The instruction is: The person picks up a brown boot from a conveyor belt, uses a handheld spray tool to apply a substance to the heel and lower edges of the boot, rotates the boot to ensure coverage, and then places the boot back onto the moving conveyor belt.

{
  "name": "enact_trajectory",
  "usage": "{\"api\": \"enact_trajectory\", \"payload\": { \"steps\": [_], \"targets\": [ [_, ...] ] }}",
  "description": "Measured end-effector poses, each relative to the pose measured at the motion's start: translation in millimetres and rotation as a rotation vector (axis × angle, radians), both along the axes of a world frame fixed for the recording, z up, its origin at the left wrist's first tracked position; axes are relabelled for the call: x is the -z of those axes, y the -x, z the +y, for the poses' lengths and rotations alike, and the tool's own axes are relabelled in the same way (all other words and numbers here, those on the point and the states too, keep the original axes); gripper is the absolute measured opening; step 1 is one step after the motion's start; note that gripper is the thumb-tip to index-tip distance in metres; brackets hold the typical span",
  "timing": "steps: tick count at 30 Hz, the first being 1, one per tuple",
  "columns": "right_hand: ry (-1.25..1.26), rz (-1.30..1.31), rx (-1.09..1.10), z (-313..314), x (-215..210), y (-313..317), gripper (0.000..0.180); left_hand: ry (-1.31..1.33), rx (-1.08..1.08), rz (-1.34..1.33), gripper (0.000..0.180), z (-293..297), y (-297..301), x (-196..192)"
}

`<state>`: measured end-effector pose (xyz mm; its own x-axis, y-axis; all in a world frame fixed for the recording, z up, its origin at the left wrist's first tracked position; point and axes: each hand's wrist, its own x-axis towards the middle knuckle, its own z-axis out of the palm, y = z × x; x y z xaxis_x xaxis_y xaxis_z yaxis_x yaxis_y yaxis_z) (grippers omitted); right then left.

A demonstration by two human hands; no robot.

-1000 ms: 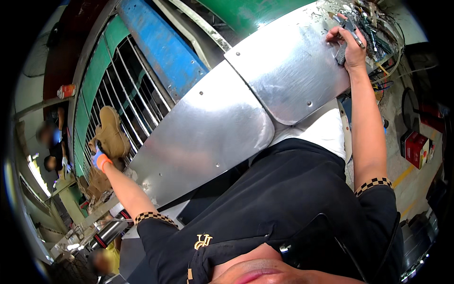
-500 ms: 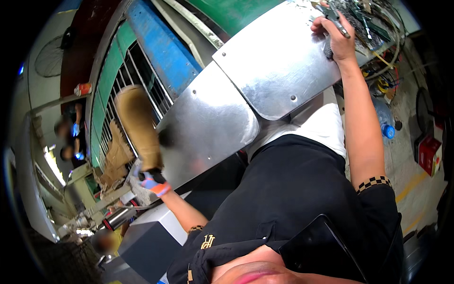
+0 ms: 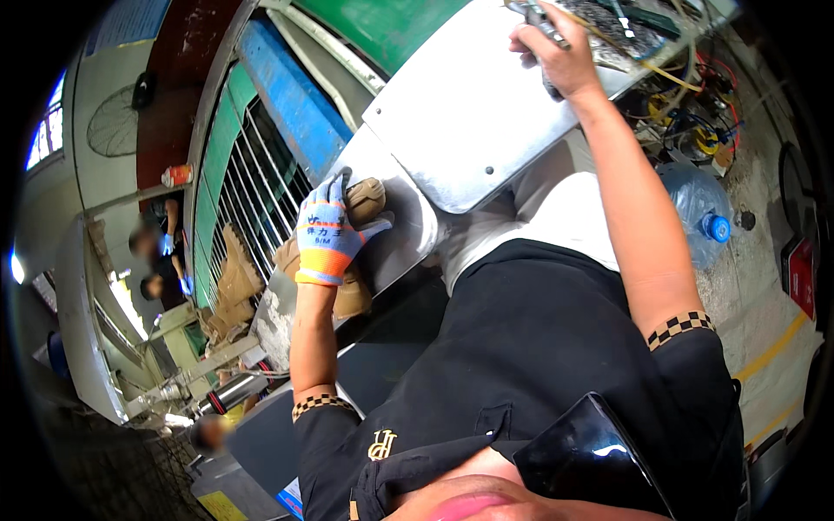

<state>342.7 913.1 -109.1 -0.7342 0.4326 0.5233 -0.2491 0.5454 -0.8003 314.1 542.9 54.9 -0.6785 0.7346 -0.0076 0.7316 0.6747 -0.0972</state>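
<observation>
My left hand (image 3: pixel 328 233), in a grey-blue glove with an orange cuff, lies over a tan shoe-like piece (image 3: pixel 366 201). Its fingers bend around one side and the thumb sticks out on the other; the palm side is hidden. More tan material (image 3: pixel 352 297) shows below the wrist. Bare and raised at the far right, my right hand (image 3: pixel 560 56) grips a grey metal hand tool (image 3: pixel 540 24) whose exact kind is unclear. That hand is above a shiny sheet-metal worktop (image 3: pixel 460 130), fastened with dark rivets.
Metal shavings and tools (image 3: pixel 621 30) lie at the worktop's far right end. A large clear water bottle (image 3: pixel 695 213) stands on the floor near coloured cables. Behind the worktop runs a barred green frame (image 3: pixel 252 165) with a brown cardboard piece (image 3: pixel 233 278). Other people work at far left.
My left hand has moved up and inward over the metal top with the tan piece, which it held lower by its end. My right hand with the tool appears further left in view.
</observation>
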Motion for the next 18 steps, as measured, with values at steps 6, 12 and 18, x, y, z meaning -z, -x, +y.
{"api": "enact_trajectory", "payload": {
  "steps": [6, 12, 18],
  "targets": [
    [0.680, 0.165, -0.130, -13, -55, -35, 0.040, -0.650, -0.106, -0.093, 0.058, -27, -2, -30],
    [0.659, 0.192, 0.225, 2, -53, -64, 0.040, -1.343, 0.093, -0.120, 0.072, -43, -2, -67],
    [0.612, -0.106, -0.122, -45, -79, -84, 0.042, -1.143, 0.135, -0.089, 0.073, -20, 37, -51]
  ]
}}
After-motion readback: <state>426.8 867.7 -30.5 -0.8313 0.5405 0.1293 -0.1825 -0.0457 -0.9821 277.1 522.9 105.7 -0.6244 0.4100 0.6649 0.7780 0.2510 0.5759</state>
